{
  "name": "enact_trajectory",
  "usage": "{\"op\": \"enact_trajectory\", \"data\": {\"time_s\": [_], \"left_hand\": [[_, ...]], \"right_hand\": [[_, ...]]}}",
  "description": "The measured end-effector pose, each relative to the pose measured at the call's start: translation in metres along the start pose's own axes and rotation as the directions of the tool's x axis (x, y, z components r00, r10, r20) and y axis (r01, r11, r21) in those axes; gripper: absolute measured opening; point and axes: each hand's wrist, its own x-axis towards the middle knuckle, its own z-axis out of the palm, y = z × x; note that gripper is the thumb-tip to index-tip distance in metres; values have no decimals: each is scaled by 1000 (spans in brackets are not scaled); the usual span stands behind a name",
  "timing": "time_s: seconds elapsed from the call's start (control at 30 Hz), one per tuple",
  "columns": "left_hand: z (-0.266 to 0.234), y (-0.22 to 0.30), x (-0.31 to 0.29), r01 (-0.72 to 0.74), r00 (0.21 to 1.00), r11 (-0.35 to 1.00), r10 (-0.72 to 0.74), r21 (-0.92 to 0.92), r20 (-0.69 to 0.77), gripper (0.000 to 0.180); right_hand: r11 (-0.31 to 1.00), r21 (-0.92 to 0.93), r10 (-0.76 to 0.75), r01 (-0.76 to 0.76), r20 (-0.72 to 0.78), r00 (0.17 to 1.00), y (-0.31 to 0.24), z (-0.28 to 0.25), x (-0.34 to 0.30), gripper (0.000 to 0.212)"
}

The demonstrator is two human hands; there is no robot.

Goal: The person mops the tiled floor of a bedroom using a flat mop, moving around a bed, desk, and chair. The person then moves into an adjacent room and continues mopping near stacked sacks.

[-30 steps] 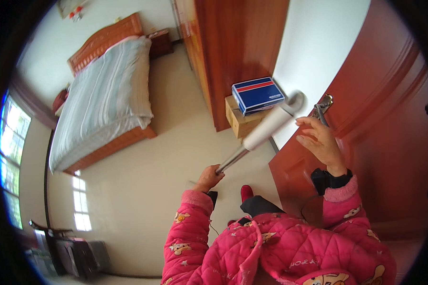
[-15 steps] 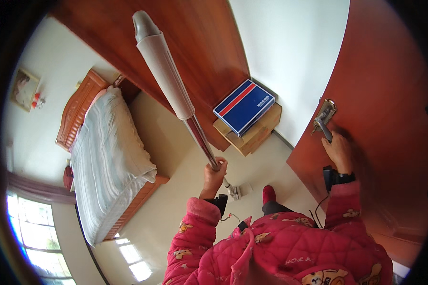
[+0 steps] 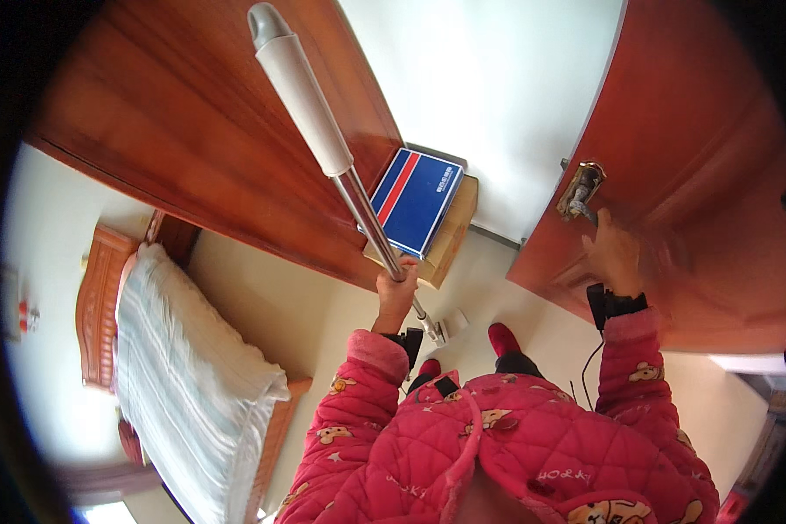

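Observation:
My left hand (image 3: 396, 295) is wrapped round the metal pole of a mop (image 3: 368, 214). The mop slants up and away to the left, its thick pale grip (image 3: 310, 109) at the top. At floor level a hinged joint and a pale flat head, partly seen, lie near my feet. On the right, my right hand (image 3: 616, 253) has its fingers closed at the end of the lever door handle (image 3: 581, 199), which is fixed to a reddish-brown door (image 3: 681, 157). The hand covers the lever's tip.
Ahead, a blue box with a red stripe (image 3: 417, 199) lies on a wooden stand (image 3: 450, 240) between a tall wooden panel (image 3: 210, 105) and a white wall (image 3: 489, 79). A bed with striped covers (image 3: 192, 367) stands at left. My red shoes (image 3: 503, 339) are below.
My view has shifted, bringing both my shoes and floor beyond the door's lower edge into sight. The door appears swung closer to me, my right hand still at its handle. The left hand keeps the mop.

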Motion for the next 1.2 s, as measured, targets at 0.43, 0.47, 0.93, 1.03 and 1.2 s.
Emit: {"op": "enact_trajectory", "data": {"time_s": [0.43,0.47,0.93,1.03,1.2], "left_hand": [[-26,-39,-27,-129,944,985,86,114,320,10],[-18,-40,-31,-70,929,988,16,135,370,10],[90,19,-130,-281,652,944,55,174,757,7],[115,29,-155,-340,568,938,142,73,810,7],[144,40,-208,-395,329,916,216,-74,919,5]], "right_hand": [[991,16,134,-134,-233,963,-45,11,-212,32],[994,43,106,-98,-257,961,-44,8,-231,31],[360,927,917,-108,-330,223,6,28,-538,34],[47,996,967,-72,-27,251,14,42,-587,45],[297,946,943,-128,-270,197,39,57,-646,59]]}}
